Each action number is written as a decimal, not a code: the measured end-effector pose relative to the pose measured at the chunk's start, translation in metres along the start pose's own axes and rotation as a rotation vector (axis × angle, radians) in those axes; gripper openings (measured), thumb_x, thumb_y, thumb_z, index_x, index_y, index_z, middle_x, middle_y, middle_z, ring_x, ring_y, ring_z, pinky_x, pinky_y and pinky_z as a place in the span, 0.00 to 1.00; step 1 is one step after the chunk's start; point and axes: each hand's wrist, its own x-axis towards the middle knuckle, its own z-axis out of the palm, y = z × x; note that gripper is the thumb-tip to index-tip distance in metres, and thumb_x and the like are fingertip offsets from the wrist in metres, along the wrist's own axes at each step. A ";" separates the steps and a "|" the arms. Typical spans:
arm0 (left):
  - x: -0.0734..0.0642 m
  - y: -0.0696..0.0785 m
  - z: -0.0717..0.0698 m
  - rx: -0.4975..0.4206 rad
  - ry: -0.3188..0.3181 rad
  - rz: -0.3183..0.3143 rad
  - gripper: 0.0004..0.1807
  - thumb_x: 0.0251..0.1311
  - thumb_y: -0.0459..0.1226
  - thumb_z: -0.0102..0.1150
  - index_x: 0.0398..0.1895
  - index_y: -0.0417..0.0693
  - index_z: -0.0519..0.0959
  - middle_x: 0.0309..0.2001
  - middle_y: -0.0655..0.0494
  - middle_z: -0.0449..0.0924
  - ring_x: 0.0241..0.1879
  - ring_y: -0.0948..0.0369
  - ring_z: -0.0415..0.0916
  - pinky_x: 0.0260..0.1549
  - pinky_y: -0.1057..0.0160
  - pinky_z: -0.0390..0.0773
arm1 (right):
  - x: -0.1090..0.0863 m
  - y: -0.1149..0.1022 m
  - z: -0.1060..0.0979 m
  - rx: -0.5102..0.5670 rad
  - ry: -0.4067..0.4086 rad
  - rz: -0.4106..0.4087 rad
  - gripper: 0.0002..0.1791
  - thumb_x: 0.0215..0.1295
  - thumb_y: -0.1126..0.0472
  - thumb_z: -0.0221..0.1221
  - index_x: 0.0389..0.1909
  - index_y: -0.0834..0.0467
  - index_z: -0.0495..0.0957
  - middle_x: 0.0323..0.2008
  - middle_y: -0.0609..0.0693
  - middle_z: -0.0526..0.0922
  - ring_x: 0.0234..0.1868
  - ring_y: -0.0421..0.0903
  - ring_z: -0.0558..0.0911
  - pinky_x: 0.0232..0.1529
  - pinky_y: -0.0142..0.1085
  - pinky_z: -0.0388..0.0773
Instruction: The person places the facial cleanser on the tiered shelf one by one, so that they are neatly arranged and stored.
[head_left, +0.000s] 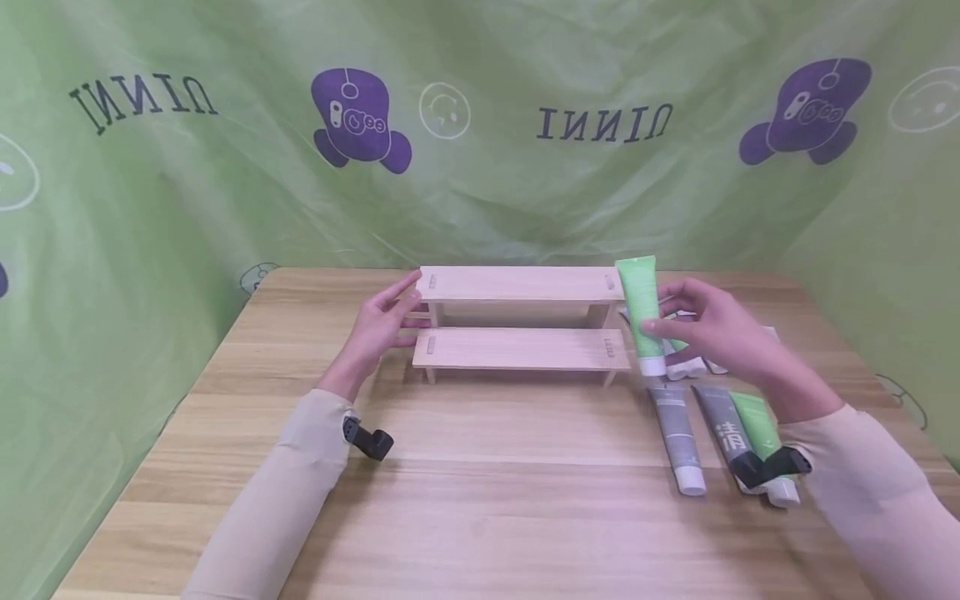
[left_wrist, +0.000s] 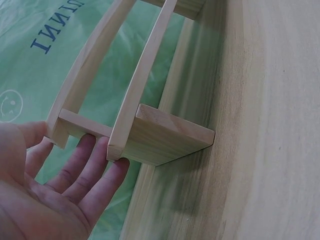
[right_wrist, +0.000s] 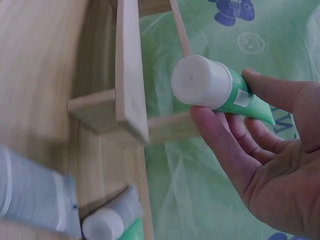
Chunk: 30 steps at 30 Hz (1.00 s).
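Note:
A two-tier wooden stand [head_left: 517, 348] is at the table's far side. My left hand [head_left: 378, 329] is at its left end; in the left wrist view the left hand [left_wrist: 65, 185] has its fingers spread and fairly straight, touching the ends of both boards. My right hand [head_left: 708, 325] pinches a green tube [head_left: 639, 304] between thumb and fingers, its white cap downward, beside the stand's right end. In the right wrist view the cap [right_wrist: 197, 81] faces the camera, and the thumb and fingers press the tube from opposite sides.
On the table [head_left: 450, 517], right of the stand, lie a grey tube [head_left: 677, 437], another grey tube [head_left: 720, 421] and a green tube [head_left: 756, 421]. Several more tubes [head_left: 686, 367] lie behind them, partly hidden by the right hand. A green printed cloth [head_left: 480, 200] hangs around the table.

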 end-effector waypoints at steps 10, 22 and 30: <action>-0.001 0.002 0.001 -0.008 0.012 -0.016 0.26 0.74 0.49 0.54 0.73 0.73 0.67 0.61 0.41 0.76 0.54 0.44 0.80 0.49 0.48 0.84 | 0.031 -0.024 0.030 0.103 -0.043 -0.034 0.31 0.67 0.64 0.66 0.64 0.69 0.61 0.51 0.65 0.72 0.40 0.49 0.83 0.38 0.50 0.87; -0.002 0.003 0.000 -0.019 0.021 -0.041 0.26 0.73 0.50 0.55 0.73 0.72 0.67 0.61 0.42 0.77 0.54 0.44 0.80 0.48 0.48 0.84 | 0.058 -0.056 0.060 0.180 -0.073 -0.043 0.31 0.66 0.65 0.66 0.65 0.67 0.62 0.52 0.63 0.71 0.44 0.55 0.81 0.41 0.50 0.87; 0.000 0.004 0.001 -0.019 0.020 -0.034 0.26 0.73 0.49 0.55 0.73 0.72 0.68 0.60 0.42 0.77 0.54 0.44 0.81 0.48 0.46 0.84 | 0.082 -0.076 0.079 0.200 -0.066 -0.082 0.28 0.66 0.67 0.65 0.63 0.65 0.63 0.51 0.62 0.72 0.44 0.55 0.81 0.39 0.52 0.87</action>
